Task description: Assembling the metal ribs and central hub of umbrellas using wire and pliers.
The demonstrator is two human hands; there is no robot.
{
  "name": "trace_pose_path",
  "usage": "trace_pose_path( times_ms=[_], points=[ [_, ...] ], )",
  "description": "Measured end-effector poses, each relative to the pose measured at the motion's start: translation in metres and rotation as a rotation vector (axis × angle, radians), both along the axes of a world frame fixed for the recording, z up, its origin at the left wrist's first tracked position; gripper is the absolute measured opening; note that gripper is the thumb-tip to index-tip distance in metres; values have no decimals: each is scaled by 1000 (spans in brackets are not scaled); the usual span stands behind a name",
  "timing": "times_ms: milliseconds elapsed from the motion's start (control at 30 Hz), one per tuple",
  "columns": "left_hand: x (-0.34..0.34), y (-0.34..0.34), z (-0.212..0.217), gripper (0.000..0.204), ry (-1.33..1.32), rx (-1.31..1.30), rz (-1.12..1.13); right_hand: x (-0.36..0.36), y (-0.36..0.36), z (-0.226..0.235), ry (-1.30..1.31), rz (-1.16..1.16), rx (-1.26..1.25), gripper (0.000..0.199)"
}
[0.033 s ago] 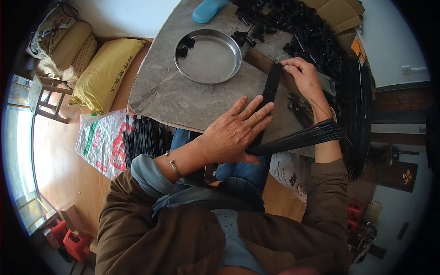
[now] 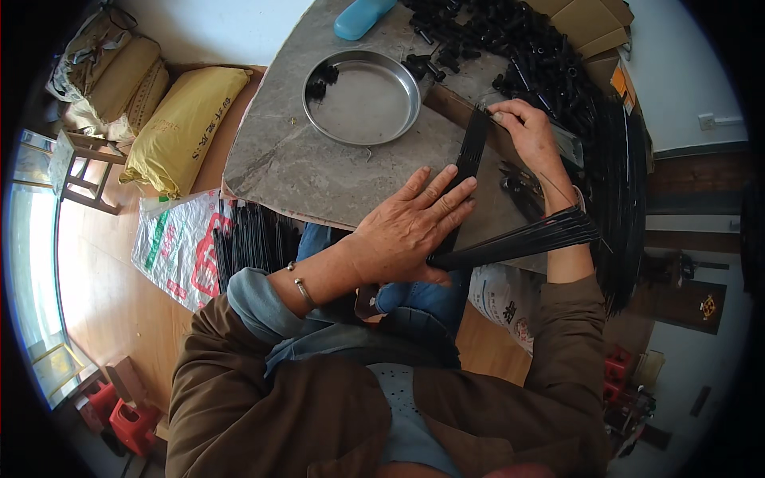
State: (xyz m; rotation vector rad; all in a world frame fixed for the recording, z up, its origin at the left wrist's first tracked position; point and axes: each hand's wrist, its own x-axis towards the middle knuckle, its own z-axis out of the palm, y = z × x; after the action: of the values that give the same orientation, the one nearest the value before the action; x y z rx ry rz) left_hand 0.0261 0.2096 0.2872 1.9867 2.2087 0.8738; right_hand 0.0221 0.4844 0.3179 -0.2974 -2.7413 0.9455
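My left hand [image 2: 410,215] lies flat, fingers stretched, across a row of thin black rods [image 2: 473,147] placed side by side near the table's edge. At the far ends of those rods, thumb and forefinger of my right hand [image 2: 528,135] are pinched together; what is between them is too small to make out. A second bundle of thin black rods [image 2: 518,237] fans from beneath my left hand across my right forearm. Left of the rods, a round metal tray [image 2: 374,137] holds a small clump of black bits [image 2: 320,81] at its left side.
Black tubular parts [image 2: 534,56] are heaped at the table's far right, beside a cardboard box [image 2: 586,24]. Long black rods [image 2: 621,199] hang at the right edge. A blue case [image 2: 358,17] lies at the back; dark-handled tools [image 2: 522,191] rest near my right wrist.
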Motion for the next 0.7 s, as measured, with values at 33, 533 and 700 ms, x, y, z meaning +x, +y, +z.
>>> trace_pose_path(
  times_ms=[33,533,700],
  points=[
    [0,0,0,102,-1,0,0,-1,-1,-1,3,-45,-51,16],
    [-1,0,0,101,12,-6,1,-6,-6,-10,104,16,-218,19],
    [-1,0,0,102,2,-2,0,-8,-10,-13,206,-21,-286,26]
  ],
)
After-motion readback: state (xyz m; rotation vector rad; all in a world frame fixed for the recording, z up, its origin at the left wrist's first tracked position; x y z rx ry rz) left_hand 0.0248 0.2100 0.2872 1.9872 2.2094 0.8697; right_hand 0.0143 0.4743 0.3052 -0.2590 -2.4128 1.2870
